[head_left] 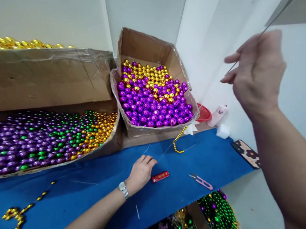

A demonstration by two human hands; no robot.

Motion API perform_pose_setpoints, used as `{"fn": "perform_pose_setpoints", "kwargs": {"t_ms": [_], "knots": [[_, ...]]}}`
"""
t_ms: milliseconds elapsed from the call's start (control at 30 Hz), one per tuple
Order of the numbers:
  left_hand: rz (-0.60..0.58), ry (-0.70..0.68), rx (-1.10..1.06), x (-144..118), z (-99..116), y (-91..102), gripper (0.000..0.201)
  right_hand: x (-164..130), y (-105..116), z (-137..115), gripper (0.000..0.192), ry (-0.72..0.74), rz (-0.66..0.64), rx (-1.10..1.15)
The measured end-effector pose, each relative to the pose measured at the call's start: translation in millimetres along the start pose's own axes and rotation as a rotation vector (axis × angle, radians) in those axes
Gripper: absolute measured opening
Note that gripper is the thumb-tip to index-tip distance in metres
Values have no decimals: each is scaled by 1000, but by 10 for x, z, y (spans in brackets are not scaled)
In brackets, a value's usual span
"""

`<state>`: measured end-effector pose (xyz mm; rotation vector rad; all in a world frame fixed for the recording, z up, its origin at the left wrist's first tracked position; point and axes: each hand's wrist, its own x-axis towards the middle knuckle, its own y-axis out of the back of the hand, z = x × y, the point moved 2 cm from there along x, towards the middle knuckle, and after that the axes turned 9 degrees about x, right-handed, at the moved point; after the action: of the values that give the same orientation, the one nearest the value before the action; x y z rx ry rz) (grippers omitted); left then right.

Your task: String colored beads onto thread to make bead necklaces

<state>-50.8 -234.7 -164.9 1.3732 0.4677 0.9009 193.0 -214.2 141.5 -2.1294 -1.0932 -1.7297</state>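
My left hand (141,173), with a watch (123,189) on its wrist, is low over the blue cloth, its fingers closed on a thin clear thread (163,153). That thread runs toward a short string of gold beads (176,146) at the edge of the box. Raised at the upper right, my right hand (261,72) pinches a thin dark strand (276,16), a wire or thread; I cannot tell which. Beside my left hand lies a small red packet (160,177). Pink-handled thread snips (201,181) rest farther right.
A cardboard box (138,131) holds purple and gold balls; another box (49,81) at left holds purple, green and gold beads. A gold bead strand (25,210) lies front left. A patterned phone (246,153) sits at the blue cloth's (173,197) right end. Green beads (220,215) fill a container below.
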Motion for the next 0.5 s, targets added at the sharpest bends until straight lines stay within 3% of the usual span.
{"fn": "perform_pose_setpoints", "kwargs": {"t_ms": [200, 367, 500], "knots": [[-27, 164, 53, 155, -297, -164, 28, 17, -171, 261, 53, -341, -136, 194], [-31, 320, 97, 314, -393, -250, 34, 76, -223, 279, 54, -427, -174, 250], [-60, 364, 99, 450, -469, -259, 21, 250, -214, 171, 50, -377, -261, 268]]}}
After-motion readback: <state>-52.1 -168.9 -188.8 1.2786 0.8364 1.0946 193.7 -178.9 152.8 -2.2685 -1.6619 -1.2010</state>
